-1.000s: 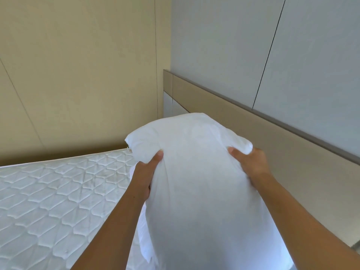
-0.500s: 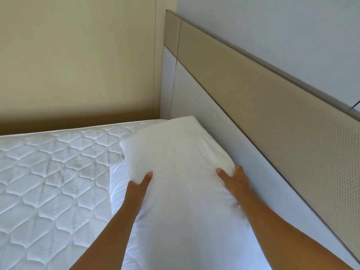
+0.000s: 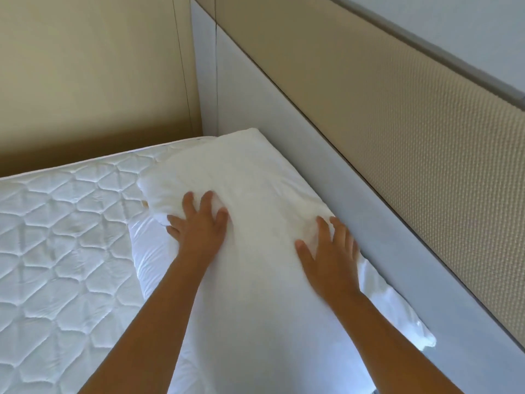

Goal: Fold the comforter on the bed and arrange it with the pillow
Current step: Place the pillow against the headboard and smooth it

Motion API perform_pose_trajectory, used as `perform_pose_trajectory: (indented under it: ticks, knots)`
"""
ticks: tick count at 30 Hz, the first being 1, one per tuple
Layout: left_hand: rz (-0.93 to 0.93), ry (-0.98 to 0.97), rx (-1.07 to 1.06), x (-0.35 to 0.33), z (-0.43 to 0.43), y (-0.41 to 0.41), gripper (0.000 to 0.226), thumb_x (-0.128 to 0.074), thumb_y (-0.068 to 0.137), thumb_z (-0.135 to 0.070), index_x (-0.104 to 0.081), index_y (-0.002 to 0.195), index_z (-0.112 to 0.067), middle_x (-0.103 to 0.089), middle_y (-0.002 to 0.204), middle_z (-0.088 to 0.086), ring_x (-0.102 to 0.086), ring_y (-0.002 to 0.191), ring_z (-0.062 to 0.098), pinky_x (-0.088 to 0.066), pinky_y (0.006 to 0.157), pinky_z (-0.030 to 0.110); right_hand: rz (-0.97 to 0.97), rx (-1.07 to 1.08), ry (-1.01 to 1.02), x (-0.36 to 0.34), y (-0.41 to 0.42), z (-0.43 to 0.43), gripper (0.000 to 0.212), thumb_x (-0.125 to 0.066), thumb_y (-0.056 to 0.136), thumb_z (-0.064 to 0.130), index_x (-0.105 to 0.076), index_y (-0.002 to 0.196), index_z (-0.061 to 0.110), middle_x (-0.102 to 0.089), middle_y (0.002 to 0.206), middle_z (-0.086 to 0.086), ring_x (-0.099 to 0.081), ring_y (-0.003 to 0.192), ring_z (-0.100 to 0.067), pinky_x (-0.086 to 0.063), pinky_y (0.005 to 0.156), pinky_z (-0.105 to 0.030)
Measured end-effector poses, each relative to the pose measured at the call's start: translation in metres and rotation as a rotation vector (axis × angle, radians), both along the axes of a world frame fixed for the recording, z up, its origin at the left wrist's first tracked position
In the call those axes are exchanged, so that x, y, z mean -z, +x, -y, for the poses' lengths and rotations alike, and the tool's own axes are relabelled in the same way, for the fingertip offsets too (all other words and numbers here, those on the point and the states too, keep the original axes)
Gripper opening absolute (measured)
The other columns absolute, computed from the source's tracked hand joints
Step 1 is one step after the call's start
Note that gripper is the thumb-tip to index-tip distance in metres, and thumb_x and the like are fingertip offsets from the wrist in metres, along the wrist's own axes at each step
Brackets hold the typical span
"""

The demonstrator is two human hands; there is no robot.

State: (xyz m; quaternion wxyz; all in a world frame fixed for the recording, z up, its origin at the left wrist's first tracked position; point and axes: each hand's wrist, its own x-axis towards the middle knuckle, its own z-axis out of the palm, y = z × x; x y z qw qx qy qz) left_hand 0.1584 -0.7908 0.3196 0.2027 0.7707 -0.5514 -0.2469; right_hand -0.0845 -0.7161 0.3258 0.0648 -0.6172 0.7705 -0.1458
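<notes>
Pillow point(image 3: 250, 177) now down flat at the head of the bed, long edge against the headboard point(image 3: 397, 143). A second ago it was held up in the air, pinched at its top corners; half a second ago it was being lowered. Left hand point(image 3: 199, 234) and right hand point(image 3: 329, 260) have let go of the corners. Both lie palm-down on top, fingers point(image 3: 206, 203) spread and straight, pressing the fabric, grasping nothing. Smooth white layer showing under the pillow's left edge is probably the folded comforter point(image 3: 147, 257), with the pillow on top of it. Quilted mattress point(image 3: 56, 237) bare to the left. Judgement: placement done, only patting flat left, task near finished.
</notes>
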Motion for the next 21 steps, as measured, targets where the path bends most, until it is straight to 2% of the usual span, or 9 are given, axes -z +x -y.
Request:
perform_pose_trajectory:
  ticks: [3,5,8,12,15,19,21]
  knots:
    - [0.174,0.159,0.105,-0.005,0.023,-0.018,0.066,-0.022,0.095,-0.071,-0.007,0.154,-0.047,0.01,0.167,-0.002,0.003,0.144,0.059,0.006,0.115,0.069,-0.06,0.004,0.196,0.005,0.002,-0.035,0.086,-0.009,0.083,0.081,-0.008,0.158,0.038,-0.007,0.166,-0.003,-0.002,0.154,-0.031,-0.002,0.121,-0.06]
    - [0.268,0.26,0.111,-0.01,0.032,-0.022,0.071,-0.016,0.092,-0.076,0.001,0.155,-0.047,0.016,0.166,-0.001,0.009,0.145,0.059,0.007,0.112,0.073,-0.063,0.047,0.25,0.015,-0.006,-0.049,0.09,-0.001,0.078,0.085,0.006,0.157,0.042,0.0,0.168,-0.002,0.003,0.154,-0.032,0.002,0.12,-0.062]
    - [0.342,0.343,0.128,-0.024,0.044,-0.029,0.071,-0.023,0.094,-0.072,-0.003,0.156,-0.043,0.011,0.167,0.001,0.013,0.147,0.053,0.004,0.11,0.077,-0.06,0.064,0.285,0.028,-0.013,-0.057,0.095,0.009,0.073,0.089,0.01,0.156,0.043,0.0,0.168,-0.004,0.002,0.154,-0.033,0.002,0.12,-0.062]
    - [0.338,0.168,0.315,-0.028,0.072,-0.062,0.069,-0.023,0.094,-0.072,-0.012,0.156,-0.042,0.0,0.167,0.0,0.006,0.15,0.046,0.0,0.11,0.076,-0.024,0.069,0.261,0.044,-0.014,-0.062,0.092,0.007,0.076,0.088,0.009,0.156,0.043,0.0,0.168,-0.003,0.001,0.154,-0.031,0.0,0.121,-0.061]
    - [0.431,0.087,0.453,0.004,0.081,-0.08,0.072,-0.013,0.092,-0.074,0.0,0.156,-0.043,0.01,0.168,-0.001,0.015,0.15,0.045,0.004,0.11,0.076,0.008,0.103,0.253,0.057,-0.013,-0.067,0.088,0.001,0.079,0.087,0.01,0.156,0.044,0.001,0.168,-0.003,0.001,0.155,-0.03,-0.002,0.122,-0.06]
    - [0.422,0.039,0.446,0.053,0.072,-0.073,0.072,-0.003,0.091,-0.074,0.014,0.155,-0.043,0.02,0.166,-0.001,0.022,0.149,0.04,0.009,0.112,0.073,0.016,0.112,0.282,0.07,-0.012,-0.067,0.086,-0.007,0.082,0.085,0.013,0.155,0.044,0.004,0.168,-0.007,0.005,0.154,-0.03,-0.001,0.122,-0.059]
    - [0.416,0.032,0.444,0.068,0.067,-0.071,0.072,-0.002,0.092,-0.073,0.017,0.154,-0.043,0.023,0.165,-0.001,0.025,0.149,0.039,0.009,0.113,0.072,0.025,0.114,0.304,0.079,-0.01,-0.069,0.086,-0.004,0.081,0.086,0.015,0.154,0.044,0.005,0.167,-0.01,0.007,0.154,-0.03,0.0,0.122,-0.058]
